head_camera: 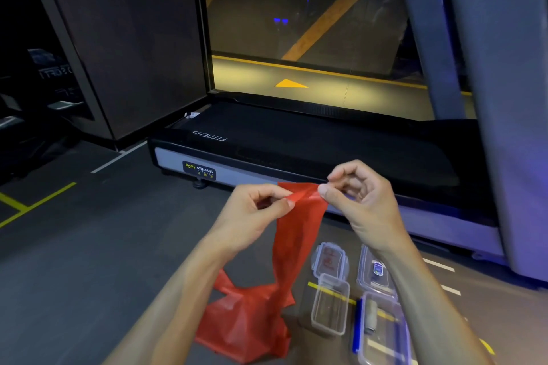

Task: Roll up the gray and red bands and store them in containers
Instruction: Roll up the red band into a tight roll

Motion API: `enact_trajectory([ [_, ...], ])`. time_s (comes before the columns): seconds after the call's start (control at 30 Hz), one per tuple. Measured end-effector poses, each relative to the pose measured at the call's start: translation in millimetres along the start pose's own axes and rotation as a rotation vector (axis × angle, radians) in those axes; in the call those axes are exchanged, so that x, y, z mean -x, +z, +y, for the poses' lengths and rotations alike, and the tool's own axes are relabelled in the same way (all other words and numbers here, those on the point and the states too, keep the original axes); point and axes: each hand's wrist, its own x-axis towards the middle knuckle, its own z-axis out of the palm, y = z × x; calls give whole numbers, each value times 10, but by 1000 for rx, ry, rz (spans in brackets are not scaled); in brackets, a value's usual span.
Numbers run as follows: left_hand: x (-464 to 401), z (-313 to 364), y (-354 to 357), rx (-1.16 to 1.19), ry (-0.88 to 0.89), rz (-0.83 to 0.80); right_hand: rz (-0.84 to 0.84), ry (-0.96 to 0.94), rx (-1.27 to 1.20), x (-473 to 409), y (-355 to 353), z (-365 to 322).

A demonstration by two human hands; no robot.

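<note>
A long red band (293,234) hangs from both my hands down to the floor, where its lower part lies crumpled. My left hand (255,213) pinches the band's top edge on the left. My right hand (358,198) pinches the same edge on the right, thumb against fingers. A rolled gray band (370,315) lies inside the larger clear container (385,332) with blue clips at the lower right. A smaller clear container (330,304) stands open on the floor beside it with nothing in it.
Two clear lids (329,259) (375,271) lie on the floor behind the containers. A black treadmill deck (296,142) stretches across just ahead, its gray upright (504,98) at the right. Dark floor with yellow and white lines lies to the left.
</note>
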Motion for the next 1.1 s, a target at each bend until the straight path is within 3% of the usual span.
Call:
enact_trajectory([
  [0.1, -10, 6, 34, -8, 36, 29, 37, 51, 0, -3, 6, 38],
  [0.3, -9, 18, 47, 22, 74, -3, -161, 162, -27, 15, 26, 84],
  [0.6, 24, 65, 73, 31, 76, 28, 3, 86, -28, -10, 78, 69],
  [0.87, 2, 115, 114, 105, 46, 180, 39, 41, -14, -14, 96, 65],
  [1.1, 3, 147, 150, 184, 3, 185, 63, 51, 4, -19, 89, 63],
])
